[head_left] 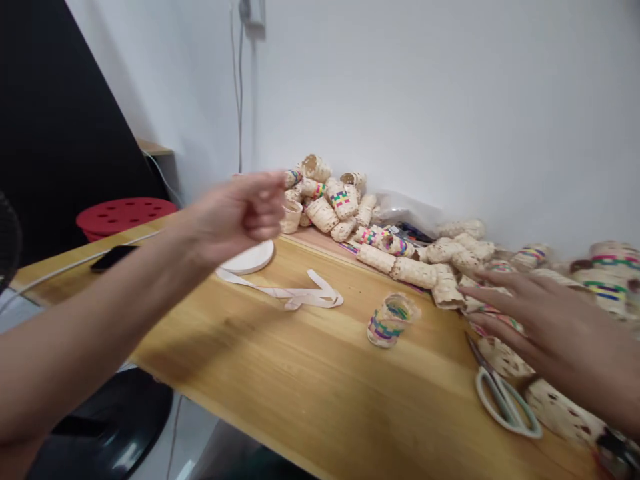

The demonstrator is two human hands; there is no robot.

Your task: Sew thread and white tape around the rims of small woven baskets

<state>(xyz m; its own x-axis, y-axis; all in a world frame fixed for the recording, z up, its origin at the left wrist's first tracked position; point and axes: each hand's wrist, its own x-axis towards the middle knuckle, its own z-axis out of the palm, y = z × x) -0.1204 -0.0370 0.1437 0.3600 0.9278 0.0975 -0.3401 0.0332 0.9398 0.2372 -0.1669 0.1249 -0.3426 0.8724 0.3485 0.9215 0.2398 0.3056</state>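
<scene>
My left hand (pixel 245 203) is raised over the far left of the table, blurred, its fingers curled together. Whether anything is pinched in them I cannot make out. Below it lies a white roll of ribbon (pixel 255 259), partly hidden, with a loose length of white ribbon (pixel 315 297) trailing onto the wood. Over the pile at the right, my right hand (pixel 545 327) is open, fingers stretched out and apart. Scissors with pale handles (pixel 505 397) lie just below it. A small woven cup with coloured bands (pixel 386 323) stands upright on the table between my hands.
Many small woven cups (pixel 323 213) are heaped along the wall, reaching to the right edge. A clear plastic bag (pixel 410 207) lies among them. At the left are a dark phone (pixel 114 258), a white cable (pixel 65 270) and a red stool (pixel 125 213). The wooden table (pixel 280 387) fills the middle.
</scene>
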